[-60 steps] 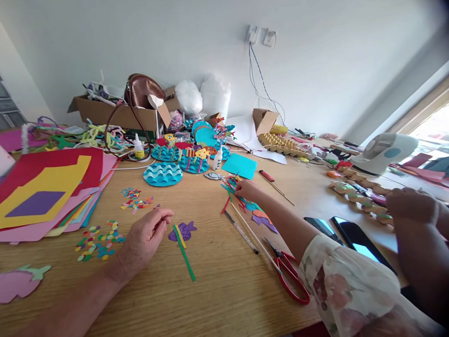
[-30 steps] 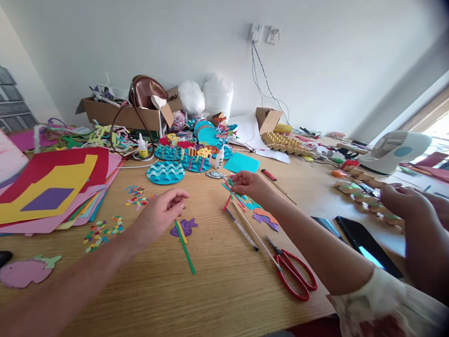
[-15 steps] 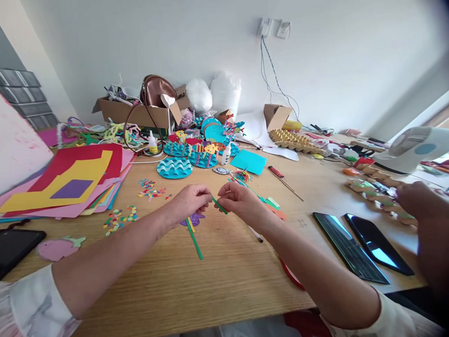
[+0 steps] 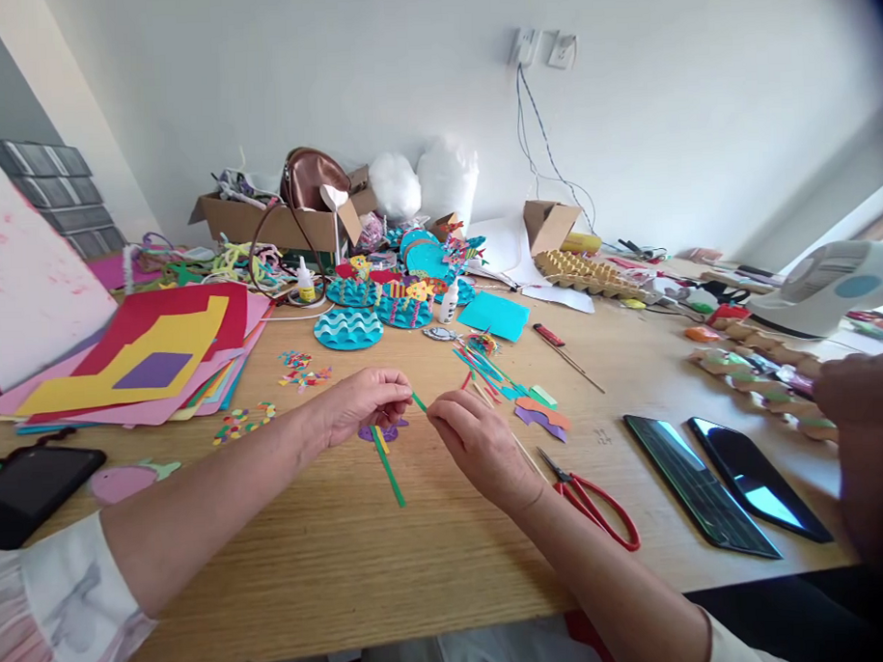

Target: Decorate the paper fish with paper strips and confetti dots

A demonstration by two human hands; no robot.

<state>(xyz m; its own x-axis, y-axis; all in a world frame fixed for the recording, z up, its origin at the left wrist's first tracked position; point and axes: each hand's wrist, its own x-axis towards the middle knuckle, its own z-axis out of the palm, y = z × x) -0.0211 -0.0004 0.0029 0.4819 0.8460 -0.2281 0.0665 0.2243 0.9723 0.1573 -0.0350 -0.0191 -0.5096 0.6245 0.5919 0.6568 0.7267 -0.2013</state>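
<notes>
My left hand is closed in a pinch on a narrow green paper strip, whose long tail hangs down over the table. Across the small gap between the hands runs a short taut stretch of the strip, and my right hand pinches that end, fingertips largely hidden. A yellow strip shows beside the green tail, below my left hand. Behind them lies a purple paper shape. Red-handled scissors lie right of my right wrist, near a thin stick and orange and purple paper scraps.
Coloured paper sheets are stacked at left. Blue wave-decorated discs, a glue bottle and a teal sheet stand farther back. Two dark phone-like slabs lie at right, near another person's blurred hand.
My right hand has moved slightly right and down and turned palm-down, stretching the green strip from my left hand. The scissors and paper scraps have come into fuller view.
</notes>
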